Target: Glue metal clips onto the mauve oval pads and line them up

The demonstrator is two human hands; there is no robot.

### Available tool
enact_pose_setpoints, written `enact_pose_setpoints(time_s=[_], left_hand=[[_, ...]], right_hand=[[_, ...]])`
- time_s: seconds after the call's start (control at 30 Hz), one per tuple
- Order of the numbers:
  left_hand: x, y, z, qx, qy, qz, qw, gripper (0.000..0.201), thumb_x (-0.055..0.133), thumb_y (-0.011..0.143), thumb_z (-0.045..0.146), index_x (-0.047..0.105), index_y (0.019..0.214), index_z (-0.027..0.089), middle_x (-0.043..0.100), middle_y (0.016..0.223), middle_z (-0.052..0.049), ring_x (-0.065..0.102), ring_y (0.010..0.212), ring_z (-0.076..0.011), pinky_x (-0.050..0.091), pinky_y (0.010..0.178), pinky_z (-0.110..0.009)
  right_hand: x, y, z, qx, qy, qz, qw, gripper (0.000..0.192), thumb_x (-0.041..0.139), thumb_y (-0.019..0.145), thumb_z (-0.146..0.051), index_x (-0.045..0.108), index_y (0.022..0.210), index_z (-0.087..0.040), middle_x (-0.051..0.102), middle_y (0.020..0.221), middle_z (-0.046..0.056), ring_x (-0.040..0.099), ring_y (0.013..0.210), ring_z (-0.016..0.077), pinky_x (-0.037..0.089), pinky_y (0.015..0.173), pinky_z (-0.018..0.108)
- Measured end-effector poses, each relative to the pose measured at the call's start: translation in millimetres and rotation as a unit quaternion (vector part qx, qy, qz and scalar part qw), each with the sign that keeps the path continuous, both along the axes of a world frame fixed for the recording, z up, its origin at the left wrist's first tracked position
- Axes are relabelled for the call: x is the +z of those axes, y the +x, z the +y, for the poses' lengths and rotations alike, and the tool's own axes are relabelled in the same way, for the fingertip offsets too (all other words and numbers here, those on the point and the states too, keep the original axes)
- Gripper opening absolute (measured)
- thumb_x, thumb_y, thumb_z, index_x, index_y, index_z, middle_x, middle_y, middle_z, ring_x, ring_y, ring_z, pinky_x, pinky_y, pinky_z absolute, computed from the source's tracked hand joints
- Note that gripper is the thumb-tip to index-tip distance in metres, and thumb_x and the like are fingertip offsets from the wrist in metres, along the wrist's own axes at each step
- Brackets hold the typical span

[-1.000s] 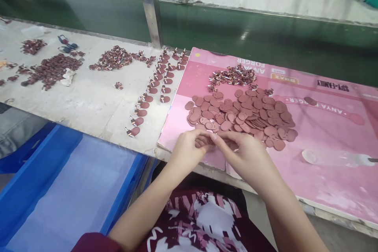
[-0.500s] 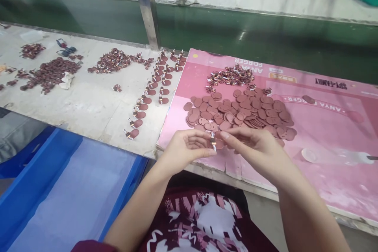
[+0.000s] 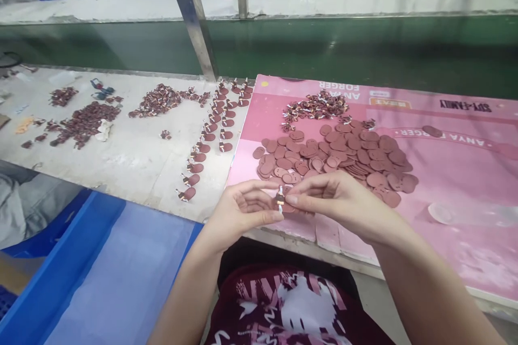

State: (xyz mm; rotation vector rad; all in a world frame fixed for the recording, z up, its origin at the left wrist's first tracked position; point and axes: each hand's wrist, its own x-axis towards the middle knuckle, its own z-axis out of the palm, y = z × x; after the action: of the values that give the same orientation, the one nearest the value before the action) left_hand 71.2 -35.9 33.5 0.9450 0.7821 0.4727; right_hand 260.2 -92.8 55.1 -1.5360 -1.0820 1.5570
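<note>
Pinching from both sides, the left hand (image 3: 238, 210) and right hand (image 3: 335, 199) meet just above the bench's near edge, thumb and forefinger of each closed on one small reddish-brown oval tag with a tiny white-and-dark clip (image 3: 280, 200) standing up from it. The other fingers of both hands are loosely curled. Just beyond the hands, a heap of flat reddish-brown oval tags (image 3: 340, 156) lies spread on the pink printed cardboard sheet (image 3: 453, 172), which covers the bench's right part. Further back on that sheet sits a small mound of loose clips (image 3: 315, 108). Left of the sheet, on the bare grey bench top (image 3: 133, 151), two rows of finished clipped tags (image 3: 210, 135) run from the near edge toward the far edge. A blue plastic crate (image 3: 81, 275) stands below the near edge at left.
</note>
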Motion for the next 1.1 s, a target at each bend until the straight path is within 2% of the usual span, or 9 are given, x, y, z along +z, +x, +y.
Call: enact_pose_setpoints(time_s=[0.1,0.13,0.2,0.27,0.4,0.53,0.7,0.87,1.1], left_hand=[[-2.6,-8.6,1.4,0.034,0.021,0.029,0.999,0.063,0.084,0.058,0.013,0.06,0.116,0.017,0.068,0.066,0.003,0.064,0.062,-0.0103,0.052,0.062,-0.021],[-4.9,-11.9,1.2,0.048,0.028,0.044,0.997,0.06,0.085,0.058,0.015,0.061,0.113,0.017,0.069,0.066,0.003,0.064,0.062,-0.0107,0.052,0.062,-0.021],[-11.5,-18.0,-0.2,0.069,0.034,0.077,0.994,0.044,0.086,0.057,0.02,0.066,0.096,0.015,0.068,0.064,0.002,0.064,0.061,-0.0112,0.052,0.062,-0.022],[-19.1,-22.6,-2.4,0.069,0.033,0.091,0.993,0.034,0.087,0.055,0.024,0.068,0.082,0.014,0.068,0.064,0.0,0.064,0.061,-0.0117,0.053,0.064,-0.023],[-30.4,-26.5,-5.9,0.05,0.06,0.09,0.993,0.025,0.079,0.068,0.035,0.071,0.08,0.014,0.07,0.068,-0.003,0.065,0.065,-0.0138,0.053,0.065,-0.025],[-34.0,-29.5,-5.1,0.024,0.113,0.082,0.99,0.029,0.062,0.084,0.042,0.071,0.09,0.015,0.068,0.067,-0.003,0.061,0.062,-0.0122,0.05,0.063,-0.024],[-34.5,-35.5,-3.1,-0.001,0.142,0.065,0.988,0.033,0.052,0.091,0.043,0.069,0.101,0.015,0.066,0.071,-0.003,0.06,0.065,-0.0121,0.049,0.066,-0.024],[-33.7,-37.7,-3.3,-0.015,0.154,0.062,0.986,0.036,0.051,0.092,0.044,0.069,0.101,0.014,0.066,0.072,-0.004,0.06,0.066,-0.013,0.049,0.066,-0.024],[-34.8,-37.9,-4.5,-0.021,0.178,0.064,0.982,0.037,0.05,0.092,0.044,0.069,0.101,0.014,0.066,0.071,-0.005,0.061,0.067,-0.014,0.051,0.066,-0.025]], right_hand=[[-3.1,-5.5,14.1,0.008,0.01,0.018,1.0,0.027,0.073,0.07,-0.044,0.074,0.077,-0.018,0.071,0.078,0.005,0.063,0.069,0.0148,0.049,0.065,0.027],[-4.6,-8.0,20.6,0.008,0.016,0.018,1.0,0.025,0.072,0.071,-0.043,0.073,0.076,-0.018,0.07,0.074,0.004,0.06,0.065,0.0129,0.047,0.061,0.025],[-8.2,-14.1,36.2,0.004,0.021,0.008,1.0,0.022,0.07,0.073,-0.04,0.071,0.076,-0.018,0.064,0.062,0.0,0.052,0.051,0.0092,0.041,0.048,0.023],[-12.6,-21.7,54.9,0.004,0.02,-0.009,1.0,0.019,0.067,0.077,-0.037,0.069,0.076,-0.018,0.057,0.055,-0.002,0.044,0.043,0.0078,0.034,0.041,0.022],[-20.7,-40.0,92.6,0.034,0.047,-0.098,0.994,0.012,0.064,0.081,-0.026,0.069,0.077,-0.017,0.063,0.061,0.0,0.051,0.049,0.0093,0.038,0.046,0.022],[-25.8,-58.5,116.6,0.068,0.058,-0.188,0.978,0.013,0.061,0.085,-0.025,0.071,0.082,-0.016,0.071,0.073,0.002,0.055,0.05,0.0102,0.041,0.048,0.023],[-30.0,-74.6,128.3,0.083,0.084,-0.23,0.966,0.011,0.065,0.083,-0.02,0.072,0.075,-0.017,0.074,0.079,0.004,0.066,0.074,0.0154,0.046,0.068,0.024],[-32.6,-83.0,131.2,0.088,0.092,-0.288,0.949,0.012,0.065,0.082,-0.019,0.073,0.072,-0.02,0.074,0.079,0.004,0.066,0.078,0.0175,0.045,0.07,0.027],[-36.3,-90.7,128.9,0.082,0.099,-0.354,0.926,0.008,0.066,0.081,-0.019,0.074,0.079,-0.022,0.074,0.083,0.005,0.067,0.079,0.019,0.045,0.071,0.028]])
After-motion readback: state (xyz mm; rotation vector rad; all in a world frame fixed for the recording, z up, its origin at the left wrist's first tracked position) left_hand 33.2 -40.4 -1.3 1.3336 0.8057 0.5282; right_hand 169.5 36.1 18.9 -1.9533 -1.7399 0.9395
